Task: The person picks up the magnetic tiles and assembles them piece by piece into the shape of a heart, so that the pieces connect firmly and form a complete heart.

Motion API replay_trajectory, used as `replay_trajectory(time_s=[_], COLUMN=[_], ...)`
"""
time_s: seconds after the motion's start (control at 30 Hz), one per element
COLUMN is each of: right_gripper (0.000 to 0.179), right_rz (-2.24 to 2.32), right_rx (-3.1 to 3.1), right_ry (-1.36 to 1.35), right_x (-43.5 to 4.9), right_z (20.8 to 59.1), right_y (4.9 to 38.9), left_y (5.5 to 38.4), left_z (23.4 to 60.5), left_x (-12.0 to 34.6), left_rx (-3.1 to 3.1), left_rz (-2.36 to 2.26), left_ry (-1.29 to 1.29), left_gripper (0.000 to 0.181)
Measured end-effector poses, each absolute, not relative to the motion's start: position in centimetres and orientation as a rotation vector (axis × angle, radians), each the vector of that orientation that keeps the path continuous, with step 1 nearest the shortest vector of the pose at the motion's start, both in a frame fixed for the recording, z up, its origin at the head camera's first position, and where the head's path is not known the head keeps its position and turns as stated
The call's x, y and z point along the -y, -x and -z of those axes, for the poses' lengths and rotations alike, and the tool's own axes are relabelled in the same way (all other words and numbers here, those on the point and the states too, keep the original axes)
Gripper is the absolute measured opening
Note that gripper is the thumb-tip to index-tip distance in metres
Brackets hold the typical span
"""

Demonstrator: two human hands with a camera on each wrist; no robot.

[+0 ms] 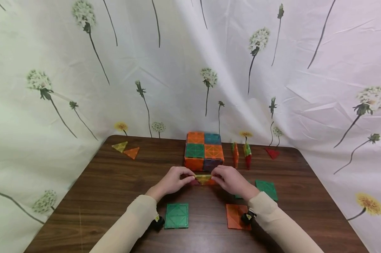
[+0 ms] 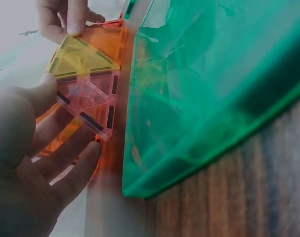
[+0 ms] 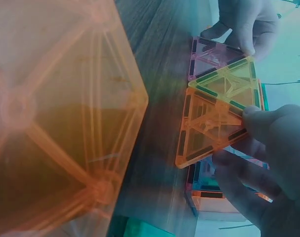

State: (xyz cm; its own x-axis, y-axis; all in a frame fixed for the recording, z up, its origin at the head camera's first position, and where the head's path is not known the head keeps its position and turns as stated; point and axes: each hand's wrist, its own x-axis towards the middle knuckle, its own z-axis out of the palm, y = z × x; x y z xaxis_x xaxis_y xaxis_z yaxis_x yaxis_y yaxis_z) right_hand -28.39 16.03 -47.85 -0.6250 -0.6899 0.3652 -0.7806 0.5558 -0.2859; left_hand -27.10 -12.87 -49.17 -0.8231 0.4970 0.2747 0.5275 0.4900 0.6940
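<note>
Three translucent triangular magnetic tiles stand edge to edge in a row: a yellow triangle [image 1: 204, 179] in the middle with its point down, a pink triangle [image 2: 93, 96] on the left and an orange triangle [image 3: 207, 126] on the right. My left hand [image 1: 174, 180] pinches the row where yellow meets pink, thumb on the near face and fingers behind. At the yellow tile's other top corner, my right hand [image 1: 232, 178] pinches the yellow and orange tiles. Right behind the row sits a block of square tiles [image 1: 204, 150] in orange, green, blue and purple.
Near me lie a green square tile [image 1: 176, 216] and an orange square tile [image 1: 236, 216], each by a wrist. Another green square [image 1: 267, 189] is at right. Upright tiles [image 1: 235, 155] stand right of the block. Loose triangles, yellow [image 1: 120, 146], orange [image 1: 132, 153] and red [image 1: 272, 153], lie toward the back.
</note>
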Motion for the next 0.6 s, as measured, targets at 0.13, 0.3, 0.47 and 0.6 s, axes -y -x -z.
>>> replay_trajectory(time_s=[0.13,0.3,0.47,0.6], right_gripper=[0.005,0.005,0.006,0.009], right_rz=[-0.658,-0.740,-0.806,-0.839], right_rx=[2.561,2.515,2.445,2.350], right_ry=[-1.265,-1.283,-1.267,-1.247], right_x=[-16.3,-16.9,-17.8,-19.0], right_z=[48.0,47.4,46.2,45.4], right_y=[28.3,27.8,27.3,27.2], left_y=[27.0,26.9,27.1,27.5], left_z=[48.9,48.5,48.5,48.7], left_x=[13.5,14.7,16.2,17.8], left_rx=[2.691,2.689,2.691,2.664], left_rz=[1.335,1.385,1.344,1.294], left_ry=[0.931,0.862,0.786,0.706], left_gripper=[0.024,0.030,0.033,0.035])
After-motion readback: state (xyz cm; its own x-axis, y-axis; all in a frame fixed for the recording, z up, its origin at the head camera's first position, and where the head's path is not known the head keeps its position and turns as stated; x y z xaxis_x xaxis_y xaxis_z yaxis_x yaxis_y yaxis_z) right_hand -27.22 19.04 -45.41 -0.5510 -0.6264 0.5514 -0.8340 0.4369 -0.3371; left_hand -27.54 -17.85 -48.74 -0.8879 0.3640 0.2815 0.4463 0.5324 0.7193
